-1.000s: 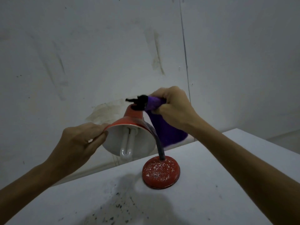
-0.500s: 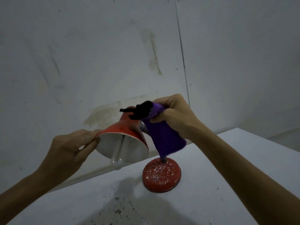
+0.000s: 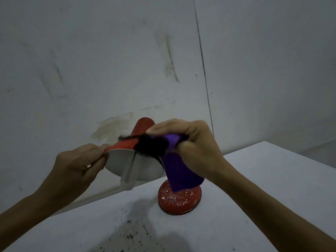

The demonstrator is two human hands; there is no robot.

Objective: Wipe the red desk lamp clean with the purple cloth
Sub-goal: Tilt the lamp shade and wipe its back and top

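Your red desk lamp [image 3: 143,130] stands on its round red base [image 3: 179,200] near the middle of the white table [image 3: 254,197], its shade tipped so the white inside and the bulb [image 3: 130,174] face down toward you. The base is flecked with pale specks. Your left hand [image 3: 76,168] is closed in a pinch on the shade's left rim, thumb beneath and fingers [image 3: 99,149] on top of the red edge. Your right hand [image 3: 192,142] is clenched around the purple cloth [image 3: 180,171], pressing a bunched part of it, with a dark, blurred end, against the right side of the shade just below the narrow top. The cloth's loose length hangs down from your fist in front of the lamp's neck, hiding it, and its lower edge overlaps the far part of the base; you cannot tell whether it touches. The tabletop is white and matte, with a scatter of dark specks [image 3: 132,235] in front of the lamp toward you, and the lamp's shadow falls there as well. Behind the table rises a pale wall [image 3: 91,60] marked with streaks and a brownish stain [image 3: 111,129] just behind the shade, and a thin dark vertical line [image 3: 203,70] runs down it to the right of the lamp.
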